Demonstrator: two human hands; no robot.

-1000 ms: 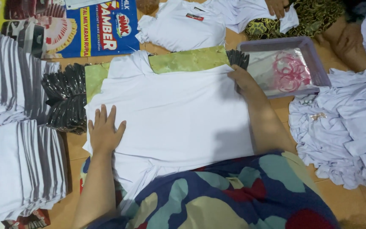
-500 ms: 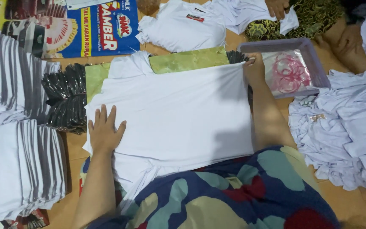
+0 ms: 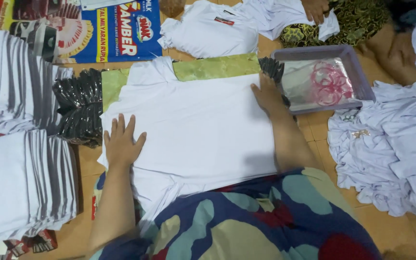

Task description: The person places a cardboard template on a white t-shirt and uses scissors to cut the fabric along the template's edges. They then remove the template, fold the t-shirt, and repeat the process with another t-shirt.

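Observation:
A white shirt point(image 3: 198, 125) lies spread flat on the floor in front of me, over a green cloth point(image 3: 215, 67). My left hand point(image 3: 121, 142) rests flat on the shirt's left edge, fingers spread. My right hand point(image 3: 267, 95) presses flat on the shirt's right edge near its upper corner, beside a grey plastic tray point(image 3: 357, 72). Neither hand holds anything.
Two stacks of folded white shirts point(image 3: 20, 144) stand at the left, with black plastic bags point(image 3: 79, 108) beside them. A loose heap of white shirts point(image 3: 391, 149) lies at the right. The tray holds pink rubber bands point(image 3: 331, 83). Another person's hand point(image 3: 316, 9) works on a shirt at the top.
My right hand slid up along the shirt's right edge, then came back down a little. My left hand stayed pressed in place.

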